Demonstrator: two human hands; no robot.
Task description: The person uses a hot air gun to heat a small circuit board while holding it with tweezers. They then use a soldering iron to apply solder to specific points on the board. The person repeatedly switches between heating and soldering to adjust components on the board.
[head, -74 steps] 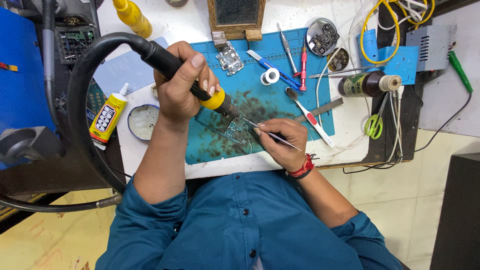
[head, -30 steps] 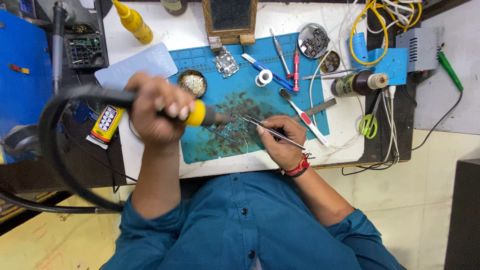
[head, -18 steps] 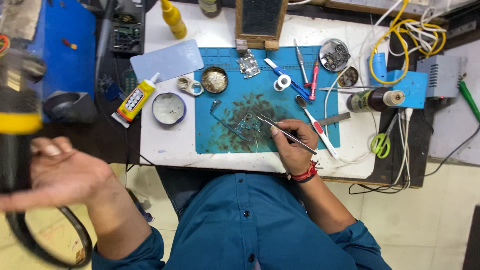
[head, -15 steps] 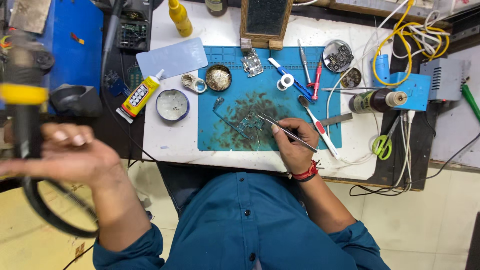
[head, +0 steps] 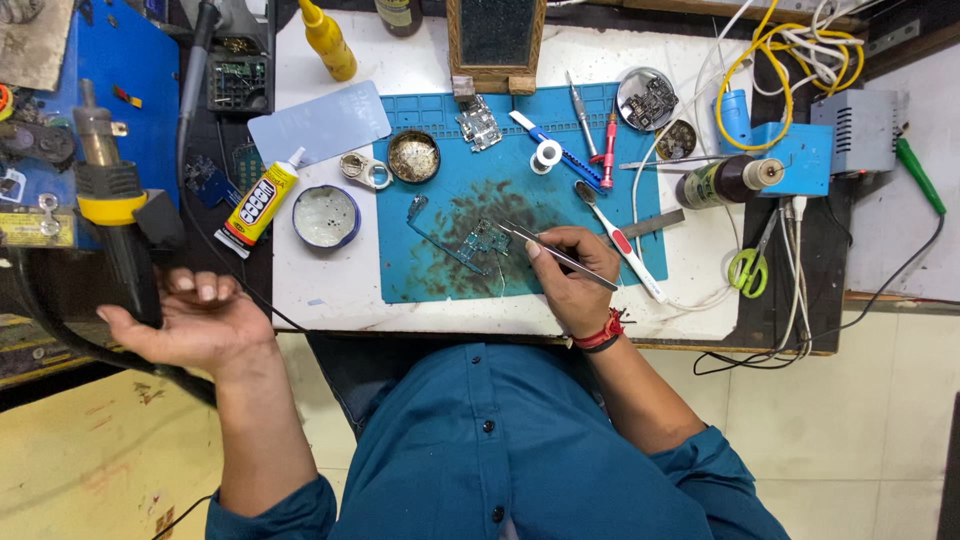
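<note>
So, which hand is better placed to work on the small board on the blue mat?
Right. The right hand rests on the blue mat, tweezers touching the small board. The left hand is off the table, at the hot-air gun.

From my seat the feed is bright and evenly lit; I'd say the light falls from overhead, since shadows are short and soft. The white table (head: 330, 290) top is nearly washed out around the blue mat (head: 440, 275), with a pale sheen on the small round tin (head: 325, 216). My right hand (head: 570, 275) throws only a faint shadow onto the mat. The centre is sharp; the tweezers (head: 555, 255) read crisply. Out at the left edge, my left hand (head: 190, 325) and the hot-air tool (head: 115, 230) look slightly soft, possibly motion blur. Lines bend a little near the corners, and the dark shelf there loses detail.
</note>
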